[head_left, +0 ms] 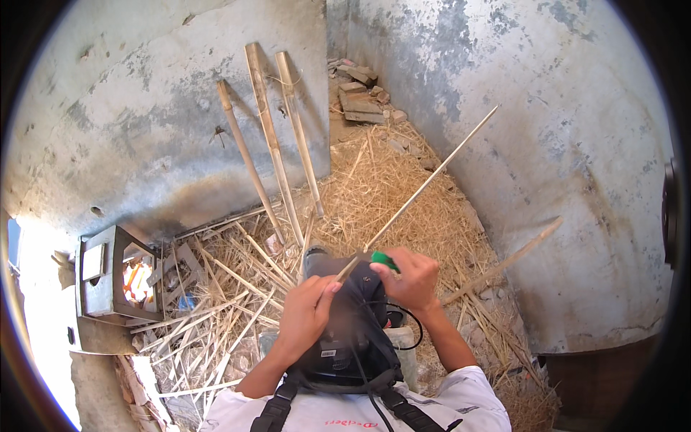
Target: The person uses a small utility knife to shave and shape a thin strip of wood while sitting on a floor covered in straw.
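Note:
My left hand (pixel 308 308) is closed, its thumb and fingers pinching the near end of a thin, pale bamboo strip (pixel 432 176). From there the strip slants up and away to the right. In my right hand (pixel 416 279) is a small bright green object (pixel 385 261), perhaps a tool's handle; its working part cannot be made out. The green object sits right beside the strip, a little beyond my left fingers. Both hands are above a black bag (pixel 338 353) with straps, worn on my front.
Three bamboo poles (pixel 273 144) lean on the left wall. Straw-like shavings (pixel 389 180) and split strips (pixel 216 317) cover the floor. Another bamboo piece (pixel 511 258) slants toward the right wall. A box with a bright opening (pixel 119 277) stands at left; bricks (pixel 360 101) lie in the far corner.

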Action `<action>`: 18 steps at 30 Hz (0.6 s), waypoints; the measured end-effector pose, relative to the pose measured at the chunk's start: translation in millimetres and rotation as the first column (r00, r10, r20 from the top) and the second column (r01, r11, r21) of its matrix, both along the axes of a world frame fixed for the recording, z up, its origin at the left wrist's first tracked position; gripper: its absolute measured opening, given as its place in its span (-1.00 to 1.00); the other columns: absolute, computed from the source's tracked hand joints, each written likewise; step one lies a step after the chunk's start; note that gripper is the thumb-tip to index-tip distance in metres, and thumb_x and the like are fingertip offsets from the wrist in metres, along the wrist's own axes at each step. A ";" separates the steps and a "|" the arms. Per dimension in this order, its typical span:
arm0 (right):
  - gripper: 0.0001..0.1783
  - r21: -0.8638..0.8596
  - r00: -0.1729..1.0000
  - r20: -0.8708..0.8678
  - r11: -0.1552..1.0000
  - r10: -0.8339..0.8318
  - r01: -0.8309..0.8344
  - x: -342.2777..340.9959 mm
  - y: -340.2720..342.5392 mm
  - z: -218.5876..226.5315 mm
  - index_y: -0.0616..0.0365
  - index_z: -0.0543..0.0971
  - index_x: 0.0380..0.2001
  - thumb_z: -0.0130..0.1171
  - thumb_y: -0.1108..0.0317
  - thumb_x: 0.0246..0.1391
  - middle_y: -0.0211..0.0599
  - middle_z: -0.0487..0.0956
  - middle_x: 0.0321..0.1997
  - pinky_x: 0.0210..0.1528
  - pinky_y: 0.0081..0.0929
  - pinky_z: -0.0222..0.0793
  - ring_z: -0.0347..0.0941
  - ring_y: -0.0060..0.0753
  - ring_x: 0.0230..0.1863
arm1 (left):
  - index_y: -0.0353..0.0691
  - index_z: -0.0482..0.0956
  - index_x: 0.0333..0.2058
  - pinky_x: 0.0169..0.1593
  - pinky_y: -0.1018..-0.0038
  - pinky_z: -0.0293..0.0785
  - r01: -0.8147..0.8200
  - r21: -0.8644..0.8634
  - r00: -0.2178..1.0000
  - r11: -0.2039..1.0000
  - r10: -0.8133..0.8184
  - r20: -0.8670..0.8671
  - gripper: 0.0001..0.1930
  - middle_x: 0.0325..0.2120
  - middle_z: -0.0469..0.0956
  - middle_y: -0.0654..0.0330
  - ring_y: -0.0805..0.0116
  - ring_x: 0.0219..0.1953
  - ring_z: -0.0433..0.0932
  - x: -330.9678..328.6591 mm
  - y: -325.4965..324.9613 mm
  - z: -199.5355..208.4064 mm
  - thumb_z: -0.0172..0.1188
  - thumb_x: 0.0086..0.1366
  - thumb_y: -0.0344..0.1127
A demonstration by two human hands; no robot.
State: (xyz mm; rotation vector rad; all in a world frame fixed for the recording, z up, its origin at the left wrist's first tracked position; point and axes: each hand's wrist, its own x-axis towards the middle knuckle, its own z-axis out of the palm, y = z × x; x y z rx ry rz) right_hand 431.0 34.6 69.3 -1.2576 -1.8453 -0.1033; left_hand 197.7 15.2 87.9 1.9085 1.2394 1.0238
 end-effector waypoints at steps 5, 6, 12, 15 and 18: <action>-0.58 -0.262 0.903 -0.087 0.884 -0.420 0.386 76.9 32.7 -18.9 0.07 0.71 -0.22 0.15 -0.05 0.44 -0.35 0.56 -0.60 -0.52 -0.36 0.37 0.53 -0.47 -0.57 | -0.37 0.71 -0.13 -0.37 0.33 0.40 0.018 -0.025 0.999 1.000 -0.019 -0.042 -0.83 -0.48 0.56 0.03 0.15 -0.51 0.51 -14.7 -14.9 -13.2 0.22 0.50 -0.39; -0.57 -0.243 0.864 -0.105 0.855 -0.493 0.458 98.2 43.9 -20.1 0.08 0.71 -0.20 0.12 -0.06 0.46 -0.34 0.52 -0.63 -0.53 -0.34 0.31 0.47 -0.46 -0.59 | -0.37 0.71 -0.13 -0.37 0.33 0.40 0.024 -0.051 0.999 0.998 -0.026 -0.046 -0.83 -0.48 0.57 0.03 0.15 -0.51 0.51 -19.6 -19.3 -17.7 0.22 0.49 -0.39; -0.55 0.066 0.746 -0.310 0.769 -0.589 0.636 194.2 51.4 -47.8 0.15 0.67 -0.13 0.07 -0.04 0.50 -0.45 0.44 -0.61 -0.52 -0.37 0.07 0.26 -0.51 -0.59 | -0.38 0.72 -0.09 -0.34 0.36 0.41 -0.013 -0.292 0.996 0.956 0.038 0.080 -0.81 -0.46 0.60 0.07 0.31 -0.45 0.55 -53.9 -27.1 -54.5 0.24 0.49 -0.38; -0.56 -0.170 0.783 -0.308 0.841 -0.541 0.514 163.6 26.4 -41.0 0.17 0.66 -0.15 0.08 -0.01 0.49 -0.41 0.51 -0.54 -0.49 -0.38 0.18 0.33 -0.50 -0.55 | -0.37 0.72 0.00 -0.33 0.44 0.41 -0.063 -0.272 0.996 0.960 0.076 0.040 -0.76 -0.41 0.61 0.14 0.43 -0.35 0.57 -53.9 -18.6 -53.0 0.28 0.47 -0.35; -0.64 -0.224 0.901 -0.223 0.919 -0.373 0.325 98.4 11.5 -16.7 0.17 0.66 -0.15 0.18 0.06 0.43 -0.24 0.60 -0.48 -0.43 -0.34 0.35 0.48 -0.39 -0.52 | -0.34 0.72 0.06 -0.31 0.50 0.42 -0.047 -0.267 0.999 0.963 0.049 0.001 -0.68 -0.37 0.61 0.18 0.48 -0.29 0.58 -48.6 -10.6 -46.9 0.37 0.42 -0.31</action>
